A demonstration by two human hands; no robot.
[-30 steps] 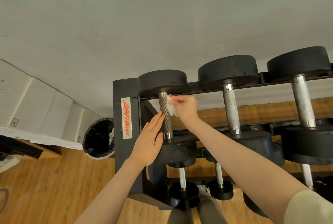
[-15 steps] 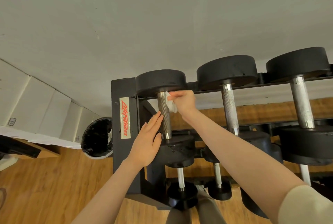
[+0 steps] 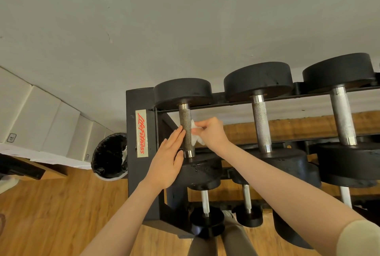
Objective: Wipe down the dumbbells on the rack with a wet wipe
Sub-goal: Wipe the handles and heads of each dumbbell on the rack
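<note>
Pinching wet wipe (image 3: 196,134) against dumbbell handle (image 3: 186,130), right hand (image 3: 211,132); left hand (image 3: 167,160) flat.

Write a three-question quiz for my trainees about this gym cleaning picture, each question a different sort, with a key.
1. True or false: the right hand holds the wipe against a dumbbell handle.
2. Which dumbbell on the top shelf is being wiped? A) leftmost B) middle C) rightmost
3. Fill in: the left hand rests with straight fingers against the handle and the ____ weight of that dumbbell.

Key: 1 true; 2 A; 3 near.
</note>
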